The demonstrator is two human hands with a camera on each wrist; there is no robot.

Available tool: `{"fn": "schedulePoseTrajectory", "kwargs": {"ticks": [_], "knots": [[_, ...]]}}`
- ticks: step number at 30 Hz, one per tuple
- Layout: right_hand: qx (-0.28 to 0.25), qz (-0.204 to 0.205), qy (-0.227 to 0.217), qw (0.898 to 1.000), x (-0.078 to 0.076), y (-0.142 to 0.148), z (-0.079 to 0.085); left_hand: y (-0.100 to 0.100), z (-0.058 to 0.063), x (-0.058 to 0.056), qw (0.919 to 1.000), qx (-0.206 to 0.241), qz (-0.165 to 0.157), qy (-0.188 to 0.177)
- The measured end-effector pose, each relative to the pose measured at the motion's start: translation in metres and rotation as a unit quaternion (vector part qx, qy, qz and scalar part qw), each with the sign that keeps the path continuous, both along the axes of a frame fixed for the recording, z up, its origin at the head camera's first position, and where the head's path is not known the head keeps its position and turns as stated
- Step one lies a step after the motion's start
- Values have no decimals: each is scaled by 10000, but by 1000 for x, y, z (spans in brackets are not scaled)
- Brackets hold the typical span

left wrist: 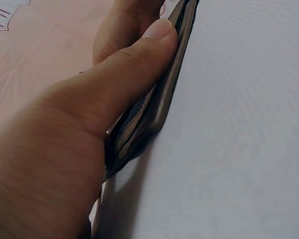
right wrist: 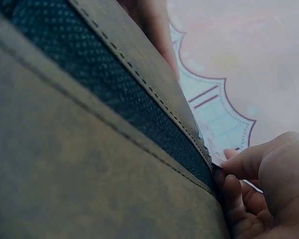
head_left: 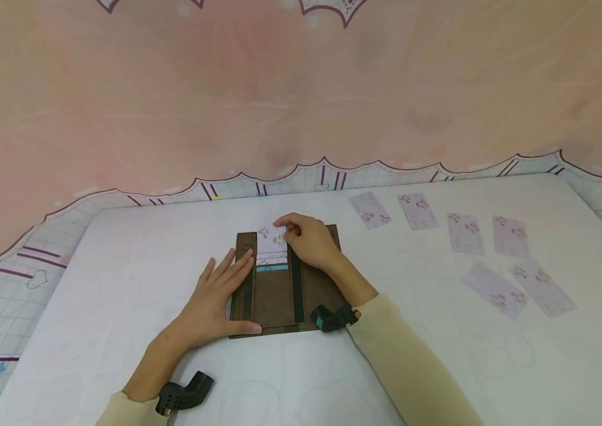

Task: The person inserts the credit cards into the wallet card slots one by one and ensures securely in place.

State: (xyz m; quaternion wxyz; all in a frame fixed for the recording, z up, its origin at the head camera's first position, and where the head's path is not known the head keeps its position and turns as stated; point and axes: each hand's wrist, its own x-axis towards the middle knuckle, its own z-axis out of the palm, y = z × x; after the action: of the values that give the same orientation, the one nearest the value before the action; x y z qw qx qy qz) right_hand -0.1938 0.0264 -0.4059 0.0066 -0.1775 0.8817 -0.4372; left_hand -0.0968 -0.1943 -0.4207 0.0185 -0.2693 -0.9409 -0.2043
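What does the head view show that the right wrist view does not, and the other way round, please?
Only the head view shows six loose cards on the white table, plus the printed surface of the card pinched in the right hand.

Only the right wrist view shows the dashed stitching and the woven texture of a dark band on the wallet.

Both show the brown wallet, the patterned backdrop and both hands, the left hand only partly in the wrist view.
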Motion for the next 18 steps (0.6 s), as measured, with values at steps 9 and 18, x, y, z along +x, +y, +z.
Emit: {"fn": "schedulePoseTrajectory", "kwargs": {"ticks": [9, 18], "knots": [[-56, 56, -15, 10000, 0, 1, 2, -1, 0, 0, 10000, -9, -23, 26], [-57, 47, -71, 9999, 0, 0, 2, -1, 0, 0, 10000, 29, -37, 25]]}}
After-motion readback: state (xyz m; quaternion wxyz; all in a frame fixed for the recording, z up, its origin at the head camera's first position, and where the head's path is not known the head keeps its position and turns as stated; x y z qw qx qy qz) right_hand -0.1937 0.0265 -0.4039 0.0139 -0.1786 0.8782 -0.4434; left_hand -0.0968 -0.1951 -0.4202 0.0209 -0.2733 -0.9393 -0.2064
